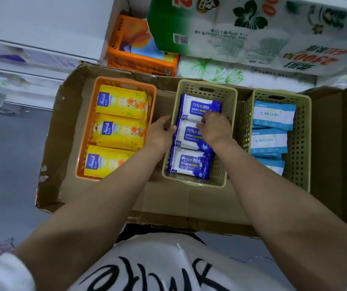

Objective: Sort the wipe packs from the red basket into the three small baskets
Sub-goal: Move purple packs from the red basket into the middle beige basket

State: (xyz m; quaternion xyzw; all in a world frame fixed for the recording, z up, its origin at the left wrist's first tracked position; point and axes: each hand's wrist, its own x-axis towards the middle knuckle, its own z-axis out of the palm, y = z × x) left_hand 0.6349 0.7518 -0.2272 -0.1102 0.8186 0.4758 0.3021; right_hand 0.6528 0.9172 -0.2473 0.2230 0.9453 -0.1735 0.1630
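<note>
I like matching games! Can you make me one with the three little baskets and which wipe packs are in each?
Baskets:
1. orange basket
2. middle beige basket
3. right beige basket

Packs:
A. light blue and white wipe packs
B. yellow Iwash wipe packs
C. dark blue and white 75% alcohol wipe packs

Pairs: 1-B, 2-C, 3-A

Yellow wipe packs (pixel 120 131) fill the orange basket (pixel 88 127); blue-white alcohol wipe packs (pixel 193 139) the middle beige basket (pixel 230 106); light-blue packs (pixel 271 127) the right beige basket (pixel 302 131).
</note>
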